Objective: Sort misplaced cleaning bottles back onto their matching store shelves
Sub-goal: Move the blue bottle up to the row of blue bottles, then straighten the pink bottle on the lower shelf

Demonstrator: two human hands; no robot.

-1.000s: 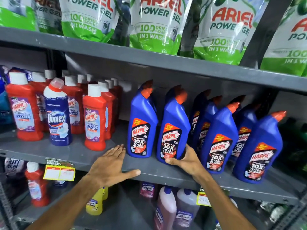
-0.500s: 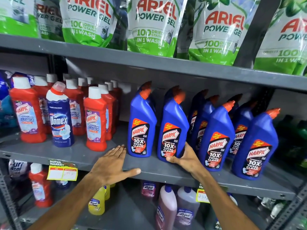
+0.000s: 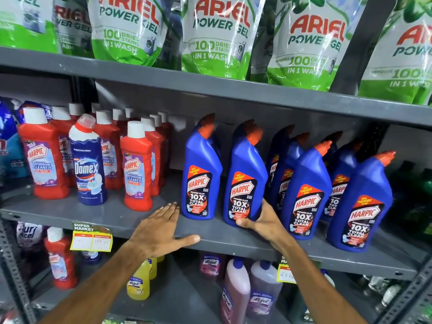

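On the grey middle shelf [image 3: 210, 239] stand several blue Harpic toilet-cleaner bottles with orange caps. My right hand [image 3: 261, 220] grips the base of the second blue Harpic bottle [image 3: 245, 174], which stands upright on the shelf. My left hand [image 3: 161, 230] lies flat and open on the shelf edge, just left of the first blue Harpic bottle [image 3: 201, 169]. Further left, a dark blue Domex bottle [image 3: 87, 164] stands among several red Harpic bathroom-cleaner bottles [image 3: 136, 169].
Green and white Ariel Power Gel pouches [image 3: 219, 36] fill the shelf above. On the shelf below stand yellow Lizol bottles [image 3: 140, 281], pink Lizol bottles [image 3: 236, 291] and a red bottle [image 3: 60, 260]. Yellow price tags [image 3: 91, 239] hang from the shelf edge.
My right hand has slid a little further around the base of the second blue Harpic bottle. My left hand has stayed flat on the shelf edge.
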